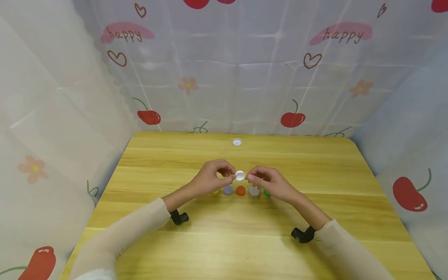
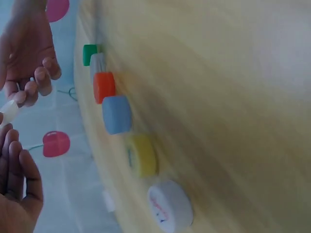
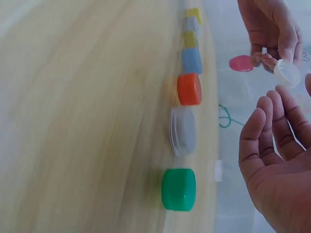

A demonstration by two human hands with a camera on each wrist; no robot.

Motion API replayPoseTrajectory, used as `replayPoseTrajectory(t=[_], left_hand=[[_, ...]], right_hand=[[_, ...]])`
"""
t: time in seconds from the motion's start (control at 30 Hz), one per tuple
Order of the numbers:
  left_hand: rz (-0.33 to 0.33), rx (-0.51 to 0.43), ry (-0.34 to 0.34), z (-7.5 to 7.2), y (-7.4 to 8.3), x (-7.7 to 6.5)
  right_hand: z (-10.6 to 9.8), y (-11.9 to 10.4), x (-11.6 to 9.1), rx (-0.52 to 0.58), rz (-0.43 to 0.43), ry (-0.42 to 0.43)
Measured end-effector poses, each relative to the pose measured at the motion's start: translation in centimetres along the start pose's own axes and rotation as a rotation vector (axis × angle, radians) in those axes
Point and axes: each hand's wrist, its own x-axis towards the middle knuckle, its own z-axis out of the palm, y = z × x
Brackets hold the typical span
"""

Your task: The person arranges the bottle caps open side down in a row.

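In the head view, my left hand pinches a small white bottle cap between thumb and forefinger, its hollow side showing. The cap is up above the table. My right hand is just to the right of it, fingers loosely bent and fingertips close to the cap's edge. The right wrist view shows the cap at the left thumb, with the right fingers spread below it. Beneath the hands stands a row of caps: green, whitish, orange, blue, yellow and printed white.
Another white cap lies near the back edge of the wooden table. Patterned curtains enclose the table at the back and sides. At the far end of the row, another yellow cap shows in the right wrist view.
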Motion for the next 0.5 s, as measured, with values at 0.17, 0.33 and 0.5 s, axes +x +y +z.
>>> replayPoseTrajectory(t=[0.17,0.33,0.5], left_hand=[[0.357,0.338,0.087,-0.6,0.7,0.1],[0.608,0.558,0.16,-0.8,0.9,0.2],[0.694,0.621,0.151,-0.6,1.0,0.1]], right_hand=[[0.3,0.0,0.6,0.109,0.078,-0.046],[0.8,-0.1,1.1,0.194,0.084,-0.098],[1.1,-0.2,1.1,0.211,0.069,-0.118]])
